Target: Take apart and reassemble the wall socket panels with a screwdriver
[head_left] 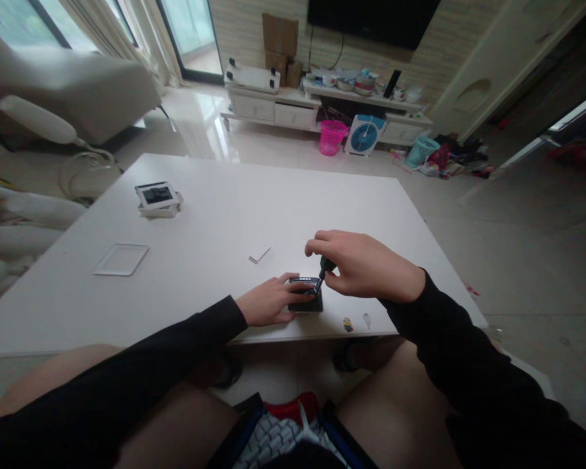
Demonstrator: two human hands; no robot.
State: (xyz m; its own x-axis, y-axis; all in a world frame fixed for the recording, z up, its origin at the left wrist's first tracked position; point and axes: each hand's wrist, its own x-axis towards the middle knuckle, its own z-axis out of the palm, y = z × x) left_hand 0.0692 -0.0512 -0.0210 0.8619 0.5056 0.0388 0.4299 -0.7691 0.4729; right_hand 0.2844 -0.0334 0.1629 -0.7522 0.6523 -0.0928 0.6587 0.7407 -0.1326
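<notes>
A small black rectangular device (306, 305) lies near the front edge of the white table (215, 215). My left hand (268, 301) grips it from the left side, with fingers reaching over its top face. Above its right side, my right hand (364, 266) is closed around the dark handle of a screwdriver (327, 266). The screwdriver leans, its tip pointing down at the device's upper right part; whether it touches is too small to tell. Just right of the device lie a small yellow-and-blue cartoon figure (348, 324) and a pale little item (366, 320).
Beyond my left hand is a small white card-like piece (260, 254). Farther left lie a clear shallow tray (122, 260) and a white-framed panel (157, 195) on a white box. Across the floor stand a pink basket (333, 138) and a low cabinet (254, 107).
</notes>
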